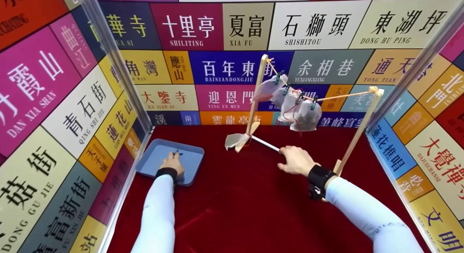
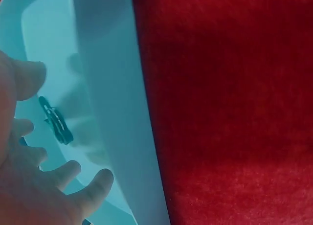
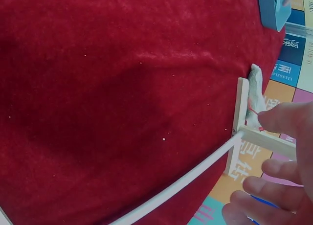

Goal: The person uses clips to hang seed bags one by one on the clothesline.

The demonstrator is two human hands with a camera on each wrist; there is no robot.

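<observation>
My left hand [image 1: 173,163] is over a blue tray [image 1: 191,177], its fingers apart. In the left wrist view, a small dark green clip [image 2: 56,121] lies on the tray floor near the thumb, with nothing gripped. My right hand [image 1: 297,159] hangs by the white rod [image 1: 265,143] at the foot of a wooden stand, fingers loosely spread. Several whitish pouches [image 1: 308,117] hang from the stand's cord [image 1: 344,96] by dark green clips [image 1: 314,103]. One more pale pouch [image 1: 235,140] lies at the left post's foot; a red string shows on it in the right wrist view.
The left post [image 1: 256,97] and right post [image 1: 360,131] stand upright on dark red cloth [image 1: 232,206]. The right forearm passes close to the right post's foot. Printed walls [image 1: 232,28] enclose the back and sides, with clear corner strips [image 1: 112,57].
</observation>
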